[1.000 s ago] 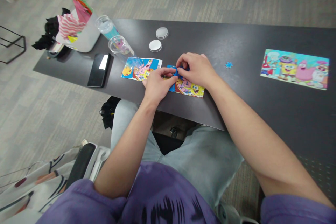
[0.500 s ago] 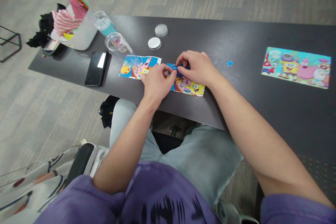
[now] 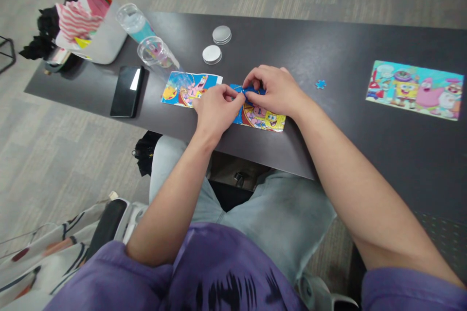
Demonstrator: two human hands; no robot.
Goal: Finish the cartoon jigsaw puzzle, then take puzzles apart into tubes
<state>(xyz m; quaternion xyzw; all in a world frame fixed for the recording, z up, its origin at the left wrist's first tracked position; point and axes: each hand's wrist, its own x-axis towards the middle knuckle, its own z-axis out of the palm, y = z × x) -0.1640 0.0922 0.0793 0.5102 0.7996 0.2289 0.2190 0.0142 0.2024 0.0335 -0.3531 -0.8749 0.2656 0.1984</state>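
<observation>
A colourful cartoon jigsaw puzzle (image 3: 270,120) lies on the dark table in front of me, its upper part covered by my fingers. My right hand (image 3: 272,88) reaches over its top edge, thumb and fingers closed on a small blue puzzle piece (image 3: 243,92). From the other side, my left hand (image 3: 219,109) meets it at the same piece with thumb and index finger pinched together. Under the left fingers, a printed cartoon picture card (image 3: 178,88) is partly hidden. One loose blue puzzle piece (image 3: 320,84) rests right of my right hand.
Far right lies another cartoon picture (image 3: 416,90). Two round lids (image 3: 212,54) sit behind the card. Clear plastic jars (image 3: 155,53), a black phone (image 3: 127,92) and a white bin (image 3: 113,39) stuffed with colourful things occupy the left end of the table (image 3: 346,141).
The view has shifted slightly, so items on the left sit a little further left and higher. Both hands stay pinched together at the puzzle's top edge, with barely any finger movement.
</observation>
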